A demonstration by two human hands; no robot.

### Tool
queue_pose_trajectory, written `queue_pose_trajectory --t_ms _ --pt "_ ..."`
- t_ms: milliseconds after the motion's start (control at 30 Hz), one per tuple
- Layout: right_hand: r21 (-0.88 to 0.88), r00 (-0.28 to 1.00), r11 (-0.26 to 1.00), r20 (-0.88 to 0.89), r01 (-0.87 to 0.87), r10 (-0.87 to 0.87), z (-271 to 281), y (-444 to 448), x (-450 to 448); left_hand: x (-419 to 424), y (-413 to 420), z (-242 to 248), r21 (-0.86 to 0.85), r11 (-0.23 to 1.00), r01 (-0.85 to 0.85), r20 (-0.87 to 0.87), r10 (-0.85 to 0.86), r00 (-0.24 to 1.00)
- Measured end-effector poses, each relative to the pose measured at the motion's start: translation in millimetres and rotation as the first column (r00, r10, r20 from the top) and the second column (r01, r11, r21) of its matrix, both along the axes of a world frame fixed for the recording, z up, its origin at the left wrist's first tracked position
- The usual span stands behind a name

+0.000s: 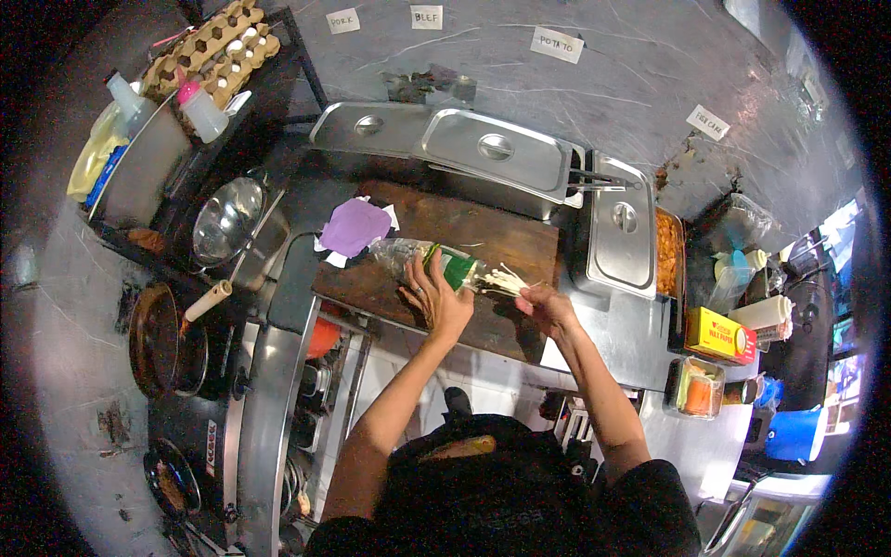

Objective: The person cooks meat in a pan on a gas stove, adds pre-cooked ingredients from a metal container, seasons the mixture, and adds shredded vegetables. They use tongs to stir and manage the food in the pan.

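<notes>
Across a dark wooden cutting board (515,237) lies a clear plastic bag with a green printed band (459,270). My left hand (435,292) rests on the bag with its fingers spread, pressing it to the board. At the bag's right end, my right hand (546,306) pinches a small bunch of thin white enoki mushrooms (507,280) between thumb and fingers. Some stems reach toward the bag's opening. A purple cloth or sheet (355,226) with white paper-like edges lies at the board's left end, touching or close to the bag.
Lidded steel pans (495,146) line the board's far side, with tongs (602,182) on them. Another lidded pan (624,223) and a pan of orange-brown food (668,254) stand right. A wax paper box (717,335) is farther right. Leftward are a steel bowl (228,221) and a frying pan (154,341).
</notes>
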State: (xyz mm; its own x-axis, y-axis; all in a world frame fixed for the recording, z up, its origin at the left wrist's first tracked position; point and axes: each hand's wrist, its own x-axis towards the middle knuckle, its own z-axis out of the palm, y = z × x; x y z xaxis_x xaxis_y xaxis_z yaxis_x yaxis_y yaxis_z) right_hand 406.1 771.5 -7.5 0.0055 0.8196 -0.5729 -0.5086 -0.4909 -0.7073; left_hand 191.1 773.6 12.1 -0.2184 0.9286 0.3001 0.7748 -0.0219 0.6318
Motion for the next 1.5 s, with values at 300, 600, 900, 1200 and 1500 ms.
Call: queue_pose_trajectory --t_ms 300,600,900,1200,1500 --pt "0.086 0.997 0.993 0.021 0.075 -0.077 63 -16 21 23 -36 -9 0.162 0.926 0.34 0.408 -0.377 0.832" --pt "0.203 0.962 0.94 0.081 -0.274 0.262 144 -38 -59 23 -46 60 0.463 0.804 0.373 0.871 -0.336 -0.358" --pt "0.469 0.65 0.524 0.152 -0.711 0.745 207 -110 -358 -219 -178 158 0.237 0.898 -0.371 0.942 -0.119 0.314" --pt "0.567 0.098 -0.028 0.19 -0.823 0.977 215 -295 -709 -567 -426 194 0.001 0.807 -0.59 0.896 0.261 0.36" --pt "0.47 0.249 -0.18 0.709 -0.864 0.659 176 -370 -851 -692 -514 150 -0.05 0.681 -0.73 0.822 0.443 0.357"
